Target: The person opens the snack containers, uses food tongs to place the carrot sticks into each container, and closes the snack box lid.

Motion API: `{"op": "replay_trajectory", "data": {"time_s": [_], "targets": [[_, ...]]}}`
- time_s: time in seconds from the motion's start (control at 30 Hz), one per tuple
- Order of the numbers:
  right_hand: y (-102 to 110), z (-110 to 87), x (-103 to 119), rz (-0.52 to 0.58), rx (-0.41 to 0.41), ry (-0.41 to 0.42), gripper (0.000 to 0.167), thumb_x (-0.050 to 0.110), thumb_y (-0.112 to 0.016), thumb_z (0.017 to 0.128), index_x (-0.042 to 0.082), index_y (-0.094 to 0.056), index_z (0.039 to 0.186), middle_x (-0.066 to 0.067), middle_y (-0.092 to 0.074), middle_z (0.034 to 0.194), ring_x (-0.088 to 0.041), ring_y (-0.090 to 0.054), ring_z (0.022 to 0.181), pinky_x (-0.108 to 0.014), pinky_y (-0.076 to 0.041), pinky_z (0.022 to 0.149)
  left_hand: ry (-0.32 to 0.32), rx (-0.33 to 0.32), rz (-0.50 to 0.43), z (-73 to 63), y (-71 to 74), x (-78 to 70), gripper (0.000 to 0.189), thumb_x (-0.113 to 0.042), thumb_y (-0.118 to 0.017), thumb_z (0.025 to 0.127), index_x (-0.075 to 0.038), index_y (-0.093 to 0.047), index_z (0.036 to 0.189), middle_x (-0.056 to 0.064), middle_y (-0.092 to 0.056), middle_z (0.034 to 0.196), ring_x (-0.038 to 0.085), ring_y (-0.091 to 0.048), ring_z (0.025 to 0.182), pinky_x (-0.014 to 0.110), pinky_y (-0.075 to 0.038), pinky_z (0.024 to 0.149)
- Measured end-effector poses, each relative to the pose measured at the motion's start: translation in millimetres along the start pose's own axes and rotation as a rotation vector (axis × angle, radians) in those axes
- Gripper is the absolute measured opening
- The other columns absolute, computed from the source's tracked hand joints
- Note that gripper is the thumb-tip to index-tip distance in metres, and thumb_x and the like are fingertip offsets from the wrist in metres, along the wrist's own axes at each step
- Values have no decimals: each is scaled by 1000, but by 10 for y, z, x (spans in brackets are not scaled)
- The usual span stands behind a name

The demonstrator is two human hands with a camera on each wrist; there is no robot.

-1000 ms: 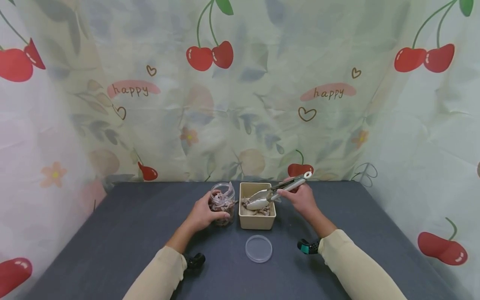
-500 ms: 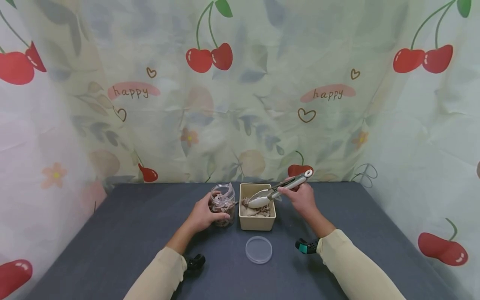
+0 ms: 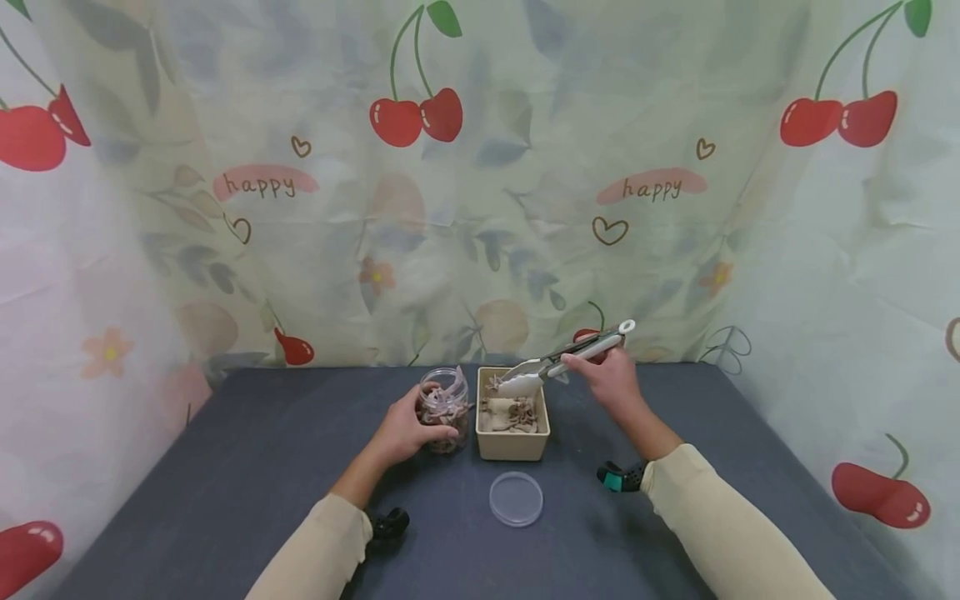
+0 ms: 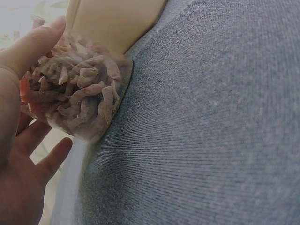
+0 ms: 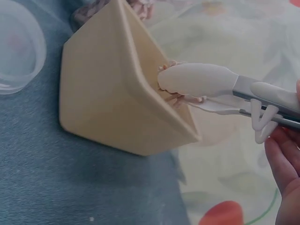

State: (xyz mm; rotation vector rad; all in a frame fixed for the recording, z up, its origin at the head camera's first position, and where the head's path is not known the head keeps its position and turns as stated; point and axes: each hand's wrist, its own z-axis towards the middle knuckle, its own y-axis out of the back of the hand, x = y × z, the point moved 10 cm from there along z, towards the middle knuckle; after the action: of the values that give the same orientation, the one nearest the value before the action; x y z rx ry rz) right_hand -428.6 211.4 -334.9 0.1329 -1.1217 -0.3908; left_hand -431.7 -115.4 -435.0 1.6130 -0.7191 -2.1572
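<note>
My left hand (image 3: 406,427) grips a clear jar (image 3: 446,443) standing on the table. The jar is packed with brownish-grey dried strips (image 4: 86,86), some poking above its rim. In my right hand (image 3: 615,383) are tongs (image 3: 555,364) with white scalloped heads, pointing down to the left. The tong heads (image 5: 199,79) pinch a small clump of shrivelled strips (image 5: 174,96) at the mouth of a beige square bin (image 3: 513,448). More strips (image 3: 519,414) lie on the bin's floor. The bin stands just right of the jar.
A round clear lid (image 3: 516,499) lies on the dark table cloth (image 3: 315,442), in front of the bin. A cherry-print curtain (image 3: 480,200) hangs behind the table and along both sides.
My right hand and the tongs have risen and shifted slightly right, lifting a clump from the bin's floor. My left hand stays on the jar.
</note>
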Motion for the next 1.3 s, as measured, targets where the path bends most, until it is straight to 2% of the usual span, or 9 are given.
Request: {"op": "replay_trajectory", "data": {"time_s": [0.4, 0.73, 0.8, 0.87, 0.93, 1.03, 1.13, 1.3], "targets": [[2, 118, 307, 113, 55, 11, 35, 17, -77, 86, -3, -62, 110, 6, -67, 82, -10, -49, 66, -25, -43, 63, -8, -7, 8, 18, 22, -7, 81, -32, -90, 69, -14, -50, 136, 9, -60, 119, 23, -56, 103, 43, -43, 88], [-76, 164, 688, 154, 91, 63, 36, 18, -76, 86, -4, -60, 110, 2, -49, 60, -11, -40, 50, -26, -34, 47, -9, -5, 5, 43, 23, -13, 82, -30, -90, 68, -11, -49, 137, 9, -59, 112, 23, -55, 98, 43, -44, 86], [-112, 165, 753, 154, 93, 75, 36, 15, -76, 86, -5, -61, 112, 3, -53, 63, -10, -40, 52, -26, -33, 49, -13, -7, 6, 37, 27, -14, 82, -30, -90, 68, -10, -50, 137, 9, -60, 113, 23, -56, 98, 43, -44, 86], [-153, 160, 791, 160, 93, 72, 37, 13, -76, 85, -5, -61, 114, 4, -60, 71, -8, -47, 59, -24, -38, 53, -18, -10, 10, 29, 28, -12, 82, -30, -90, 68, -10, -50, 137, 8, -60, 113, 23, -56, 98, 43, -44, 85], [-201, 152, 816, 171, 93, 73, 39, 11, -77, 84, -5, -61, 116, 1, -66, 83, -6, -55, 68, -21, -43, 60, -20, -13, 11, 22, 30, -9, 83, -31, -90, 68, -9, -50, 136, 9, -60, 114, 23, -56, 100, 43, -44, 86], [-284, 138, 844, 180, 102, 95, 37, 9, -77, 84, -6, -62, 114, -6, -69, 90, -7, -62, 78, -21, -48, 67, -16, -13, 9, 11, 25, -6, 83, -33, -90, 68, -10, -50, 137, 9, -60, 118, 24, -56, 102, 45, -43, 88], [-367, 116, 865, 207, 119, 125, 34, 7, -78, 83, -8, -63, 110, -8, -68, 90, -8, -61, 76, -22, -49, 67, -4, -7, 3, -1, 18, -3, 82, -33, -90, 68, -11, -50, 137, 10, -59, 121, 26, -55, 105, 46, -42, 90], [-464, 61, 885, 236, 147, 98, 32, 2, -76, 83, -9, -62, 110, 0, -66, 85, -7, -59, 75, -22, -48, 68, 13, -3, -6, 0, 10, 16, 81, -32, -90, 69, -13, -50, 137, 10, -59, 123, 25, -55, 107, 46, -42, 91]]}}
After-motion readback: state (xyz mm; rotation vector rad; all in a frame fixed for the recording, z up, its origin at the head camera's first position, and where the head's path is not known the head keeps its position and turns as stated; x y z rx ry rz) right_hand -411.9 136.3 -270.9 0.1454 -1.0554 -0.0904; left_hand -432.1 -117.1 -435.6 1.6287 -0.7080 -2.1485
